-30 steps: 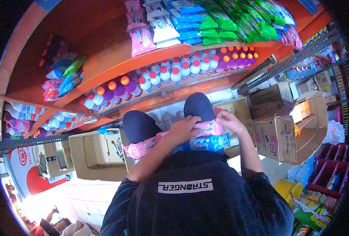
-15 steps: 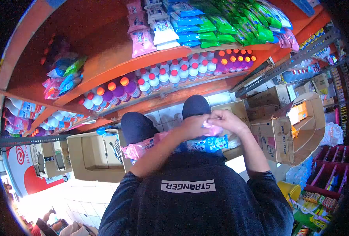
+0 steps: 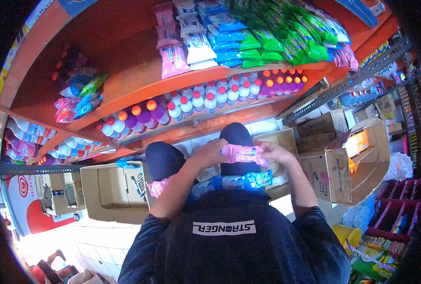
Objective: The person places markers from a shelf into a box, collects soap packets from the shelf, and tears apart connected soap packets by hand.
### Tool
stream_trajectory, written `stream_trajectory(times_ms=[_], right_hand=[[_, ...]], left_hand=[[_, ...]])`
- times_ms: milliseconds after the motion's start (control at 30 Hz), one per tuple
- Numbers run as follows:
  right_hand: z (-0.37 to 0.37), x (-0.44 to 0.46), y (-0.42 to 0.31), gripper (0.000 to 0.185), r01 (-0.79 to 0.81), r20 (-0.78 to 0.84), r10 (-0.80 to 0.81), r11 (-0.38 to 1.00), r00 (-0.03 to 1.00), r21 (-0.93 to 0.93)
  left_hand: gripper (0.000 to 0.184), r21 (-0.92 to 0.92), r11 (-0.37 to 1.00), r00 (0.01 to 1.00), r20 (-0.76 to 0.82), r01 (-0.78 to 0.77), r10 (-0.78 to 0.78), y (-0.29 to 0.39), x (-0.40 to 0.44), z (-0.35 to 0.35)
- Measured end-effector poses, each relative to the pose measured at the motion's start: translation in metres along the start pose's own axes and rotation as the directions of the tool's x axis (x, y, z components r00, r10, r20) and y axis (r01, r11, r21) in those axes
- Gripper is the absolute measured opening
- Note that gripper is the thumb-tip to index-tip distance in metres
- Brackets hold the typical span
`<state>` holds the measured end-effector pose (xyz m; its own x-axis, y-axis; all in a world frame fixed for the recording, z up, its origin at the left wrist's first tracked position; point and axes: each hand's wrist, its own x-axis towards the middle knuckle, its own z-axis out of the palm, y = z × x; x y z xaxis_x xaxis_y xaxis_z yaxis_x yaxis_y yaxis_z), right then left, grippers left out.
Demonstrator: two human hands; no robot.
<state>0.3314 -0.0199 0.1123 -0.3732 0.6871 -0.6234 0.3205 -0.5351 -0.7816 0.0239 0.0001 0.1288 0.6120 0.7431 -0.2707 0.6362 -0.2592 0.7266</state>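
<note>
Orange shelves [image 3: 196,75] of bottles [image 3: 210,100] and bagged goods [image 3: 269,40] are framing a person's left hand [image 3: 212,153] and right hand [image 3: 276,153], slightly apart, gripping opposite ends of a pink packet [image 3: 243,154].

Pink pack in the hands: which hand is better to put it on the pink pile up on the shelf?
Probably the left hand: it grips the pink pack by the end nearer the pink pile on the shelf.

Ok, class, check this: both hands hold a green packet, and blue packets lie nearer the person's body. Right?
The colour is wrong: the held packet is pink, not green, as the head view shows. The left hand and right hand do hold it, with blue packets nearer the body.
</note>
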Motion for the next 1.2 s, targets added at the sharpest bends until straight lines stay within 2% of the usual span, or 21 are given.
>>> stream_trajectory(times_ms=[67,100,200,300,400,433,533,567,633,667,733,833,867,933,1000,1067,1133,1200], right_hand=[[-0.001,-0.002,-0.002,0.035,0.068,-0.026,-0.070,0.994,0.997,-0.088],[0.002,-0.006,-0.011,0.024,0.217,-0.023,-0.222,0.968,0.975,-0.129],[0.012,-0.032,-0.061,0.025,0.255,-0.003,-0.272,0.905,0.962,-0.340],[0.022,-0.049,-0.105,0.029,0.290,0.062,-0.338,0.683,0.939,-0.670],[0.021,-0.048,-0.107,0.033,0.275,0.030,-0.360,0.654,0.933,-0.705],[0.024,-0.052,-0.115,0.038,0.248,0.042,-0.320,0.639,0.946,-0.728],[0.023,-0.045,-0.105,0.038,0.369,0.124,-0.437,0.536,0.891,-0.759],[0.023,-0.041,-0.102,0.036,0.408,0.162,-0.468,0.492,0.869,-0.769],[0.031,-0.047,-0.120,0.035,0.284,0.169,-0.260,0.508,0.951,-0.813],[0.034,-0.048,-0.127,0.035,0.219,0.165,-0.151,0.506,0.975,-0.834],[0.034,-0.047,-0.130,0.036,0.238,0.203,-0.125,0.520,0.971,-0.820],[0.032,-0.042,-0.123,0.036,0.304,0.278,-0.134,0.564,0.951,-0.768],[0.029,-0.036,-0.121,0.036,0.344,0.309,-0.160,0.563,0.938,-0.752],[0.024,-0.024,-0.101,0.029,0.337,0.361,-0.128,0.721,0.924,-0.605],[0.025,-0.019,-0.090,0.028,0.359,0.360,-0.146,0.674,0.921,-0.645],[0.034,-0.030,-0.101,0.030,0.387,0.386,-0.146,0.630,0.911,-0.674],[0.041,-0.041,-0.115,0.031,0.337,0.375,-0.089,0.660,0.923,-0.671],[0.050,-0.050,-0.120,0.029,0.316,0.316,-0.116,0.631,0.942,-0.708]], left_hand=[[0.051,-0.003,0.985,0.975,-0.143,-0.174,0.172,0.007,0.001,0.003],[0.053,0.004,0.966,0.944,-0.213,-0.257,0.252,0.015,0.002,0.003],[0.053,0.032,0.869,0.786,-0.411,-0.493,0.461,0.047,0.015,0.011],[0.046,-0.094,0.892,0.882,-0.228,-0.443,0.413,0.063,0.029,0.016],[0.040,-0.135,0.920,0.929,-0.101,-0.367,0.356,0.064,0.033,0.012],[0.034,-0.115,0.905,0.908,-0.149,-0.410,0.392,0.063,0.032,0.012],[0.031,-0.199,0.858,0.881,-0.106,-0.474,0.462,0.052,0.036,0.009],[0.030,-0.247,0.878,0.911,-0.059,-0.409,0.408,0.049,0.035,0.009],[0.028,-0.334,0.904,0.953,0.045,-0.269,0.300,0.062,0.022,-0.005],[0.028,-0.322,0.907,0.949,0.063,-0.273,0.308,0.059,0.022,-0.005],[0.028,-0.298,0.912,0.940,0.101,-0.283,0.325,0.050,0.025,-0.002],[0.029,-0.371,0.842,0.904,0.019,-0.391,0.428,0.040,0.023,0.002],[0.029,-0.332,0.852,0.904,-0.005,-0.405,0.428,0.038,0.027,0.007],[0.032,-0.294,0.861,0.903,-0.014,-0.415,0.430,0.043,0.021,0.002],[0.036,-0.313,0.840,0.886,-0.010,-0.443,0.464,0.044,0.017,-0.002],[0.037,-0.230,0.880,0.891,0.087,-0.416,0.445,0.050,0.012,-0.009],[0.035,-0.230,0.863,0.872,0.097,-0.449,0.480,0.050,0.010,-0.008],[0.034,-0.295,0.892,0.912,0.125,-0.342,0.391,0.068,-0.007,-0.026]])
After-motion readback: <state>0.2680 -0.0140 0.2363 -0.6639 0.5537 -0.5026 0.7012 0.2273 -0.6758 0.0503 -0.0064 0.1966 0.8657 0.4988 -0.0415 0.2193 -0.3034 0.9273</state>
